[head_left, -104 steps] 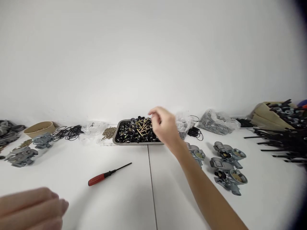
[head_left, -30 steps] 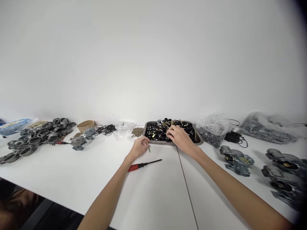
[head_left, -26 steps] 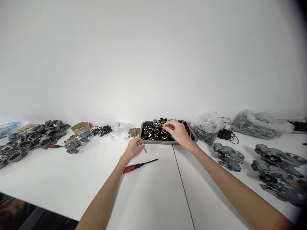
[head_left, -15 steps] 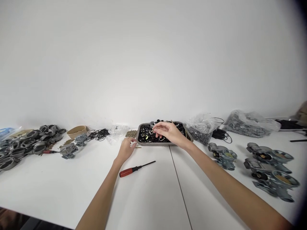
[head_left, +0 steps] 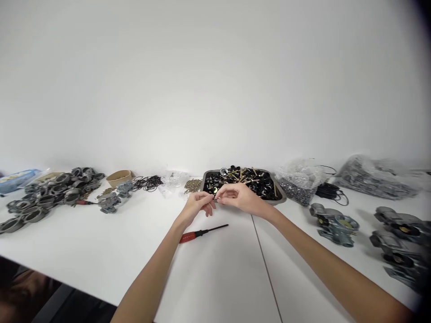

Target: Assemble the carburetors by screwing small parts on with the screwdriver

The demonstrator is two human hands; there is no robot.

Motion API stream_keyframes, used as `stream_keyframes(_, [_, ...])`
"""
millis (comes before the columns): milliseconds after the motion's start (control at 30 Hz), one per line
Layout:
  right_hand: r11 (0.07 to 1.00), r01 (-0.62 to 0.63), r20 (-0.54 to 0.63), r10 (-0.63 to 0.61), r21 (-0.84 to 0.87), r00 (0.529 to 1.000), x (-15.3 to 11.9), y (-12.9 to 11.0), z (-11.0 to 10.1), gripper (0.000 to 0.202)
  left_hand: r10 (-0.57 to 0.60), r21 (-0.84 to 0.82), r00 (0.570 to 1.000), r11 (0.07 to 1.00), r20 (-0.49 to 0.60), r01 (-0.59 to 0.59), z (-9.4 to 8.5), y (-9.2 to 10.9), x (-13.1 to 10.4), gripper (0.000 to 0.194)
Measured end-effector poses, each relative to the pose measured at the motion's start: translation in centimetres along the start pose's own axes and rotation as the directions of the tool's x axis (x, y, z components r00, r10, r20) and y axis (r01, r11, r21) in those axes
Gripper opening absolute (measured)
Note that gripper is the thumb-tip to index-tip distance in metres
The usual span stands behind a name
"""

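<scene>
In front of the grey tray's [head_left: 282, 195] near edge, my left hand [head_left: 195, 207] and my right hand [head_left: 243, 198] meet, fingertips almost touching. Both are closed in a pinch on something tiny and dark, too small to name. Small black parts [head_left: 262, 183] and brass-coloured pins [head_left: 241, 174] fill the tray behind them. Below my hands lies a screwdriver [head_left: 203, 232] with a red and black handle, its shaft pointing right; my left forearm passes close to its handle end.
Carburetors [head_left: 336, 226] stand at the right, more grey castings [head_left: 47, 195] are heaped at the far left. Along the wall are a tan bowl [head_left: 119, 178], black rings [head_left: 147, 182], small brass pieces [head_left: 193, 185] and clear bags of parts [head_left: 299, 181]. A seam [head_left: 265, 260] crosses the white table.
My right hand has come down from over the tray towards my left hand, which has moved up and right from the table to meet it. The view has swung slightly left.
</scene>
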State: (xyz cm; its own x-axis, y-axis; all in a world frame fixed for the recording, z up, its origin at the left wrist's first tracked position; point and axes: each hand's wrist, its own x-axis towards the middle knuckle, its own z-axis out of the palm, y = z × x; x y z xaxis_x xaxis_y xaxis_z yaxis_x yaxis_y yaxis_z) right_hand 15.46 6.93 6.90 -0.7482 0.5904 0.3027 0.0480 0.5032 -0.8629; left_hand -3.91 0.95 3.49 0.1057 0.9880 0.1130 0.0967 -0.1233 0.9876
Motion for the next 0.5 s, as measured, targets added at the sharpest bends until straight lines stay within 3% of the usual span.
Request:
stream_keyframes(133, [0.98, -0.058, -0.042, 0.051, -0.188, 0.998, -2.0, 1.2, 0.6, 0.015, 0.025, 0.08, 0.999, 0.997, -0.042, -0.021, -0.7, -0.3, 0.3, 0.032])
stream_keyframes(267, [0.934, -0.076, -0.089, 0.048, -0.348, 0.995, -6.1, 3.7, 1.1, 0.019, 0.136, 0.204, 0.958, 0.975, -0.251, -0.085, -2.9, 0.2, 0.4, 0.027])
stream_keyframes(367, [0.934, -0.148, -0.164, 0.098, -0.325, 0.982, -8.7, 5.6, 0.9, 0.021, 0.221, 0.362, 0.864, 0.931, -0.453, -0.048, -6.5, 0.7, -0.6, 0.024])
stream_keyframes(500, [0.918, -0.219, -0.188, 0.163, -0.331, 0.969, -9.8, 6.9, 0.6, 0.018, 0.315, 0.597, 0.696, 0.777, -0.645, 0.201, -14.0, 1.3, -4.0, 0.025])
